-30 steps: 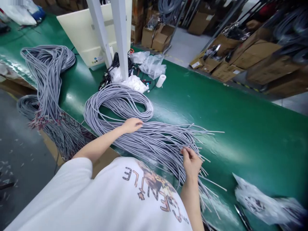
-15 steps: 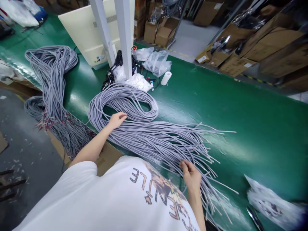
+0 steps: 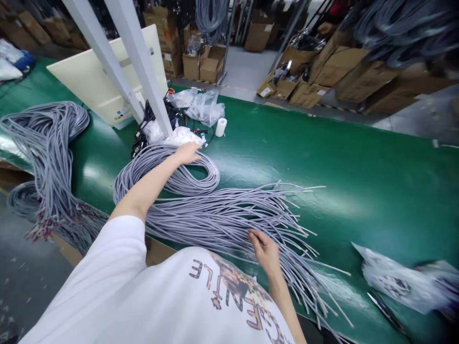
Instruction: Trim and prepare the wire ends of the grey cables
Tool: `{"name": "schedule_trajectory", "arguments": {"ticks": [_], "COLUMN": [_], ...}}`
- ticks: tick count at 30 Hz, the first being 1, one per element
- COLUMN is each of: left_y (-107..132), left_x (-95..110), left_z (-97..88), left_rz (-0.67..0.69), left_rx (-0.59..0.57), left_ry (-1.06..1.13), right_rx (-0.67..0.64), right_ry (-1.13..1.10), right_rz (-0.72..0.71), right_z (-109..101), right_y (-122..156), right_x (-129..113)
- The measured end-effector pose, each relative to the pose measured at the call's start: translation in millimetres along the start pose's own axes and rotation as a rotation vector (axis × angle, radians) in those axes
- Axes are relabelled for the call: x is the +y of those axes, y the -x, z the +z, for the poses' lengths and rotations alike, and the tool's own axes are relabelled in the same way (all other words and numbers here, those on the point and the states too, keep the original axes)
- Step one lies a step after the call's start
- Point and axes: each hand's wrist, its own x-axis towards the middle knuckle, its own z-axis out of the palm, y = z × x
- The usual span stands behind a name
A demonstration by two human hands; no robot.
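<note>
A long bundle of grey cables [image 3: 211, 215] lies across the green table, its far part looped into an oval coil [image 3: 204, 184] and its cut ends fanned out to the right. My left hand [image 3: 188, 153] reaches over this coil to its far edge, fingers curled together; what is between them is hidden. Beside the near edge of the fanned strands, my right hand [image 3: 266, 251] has thumb and forefinger closed on grey cable. White plastic bags [image 3: 183, 136] lie just beyond my left hand.
Another grey cable bundle [image 3: 53, 143] hangs over the table edge at left. Pale posts [image 3: 143, 62] and a cream panel [image 3: 107, 81] stand behind the coil. A white roll [image 3: 221, 127] stands near clear bags [image 3: 206, 107]. A dark-handled tool [image 3: 385, 310] and a plastic bag [image 3: 398, 282] lie at right.
My left hand has moved from the near side of the coil to its far edge. My right hand remains by the strands. The whole view has shifted.
</note>
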Motion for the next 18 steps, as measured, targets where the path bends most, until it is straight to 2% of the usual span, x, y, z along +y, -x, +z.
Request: {"name": "schedule_trajectory", "arguments": {"ticks": [4, 7, 9, 11, 14, 16, 18], "left_y": [-51.8, -73.3, -82.2, -85.3, -76.5, -62.8, -45.0], "left_x": [19.8, 19.3, 16.2, 13.5, 9.8, 6.5, 3.4], "left_z": [22.0, 30.6, 26.8, 15.7, -11.9, -35.7, -61.4], "left_rz": [0.044, 0.044, 0.046, 0.051, 0.052, 0.04, 0.018], "left_rx": [-0.18, -0.288, -0.336, -0.349, -0.3, -0.249, -0.194], "left_ry": [-0.125, -0.208, -0.252, -0.285, -0.318, -0.341, -0.371], "right_rx": [0.028, 0.055, 0.025, -0.081, -0.347, -0.521, -0.69], "right_ry": [-0.03, -0.091, -0.179, -0.302, -0.52, -0.71, -0.919], "right_rz": [0.014, 0.041, 0.079, 0.096, 0.067, 0.065, 0.097], "right_z": [-3.4, -7.7, -9.9, -10.1, 1.1, 22.0, 54.4], "right_y": [1.5, 1.0, -5.9, -22.2, -65.9, -103.2, -140.4], "right_x": [-1.4, -1.0, -6.1, -19.8, -59.2, -95.2, -135.2]}}
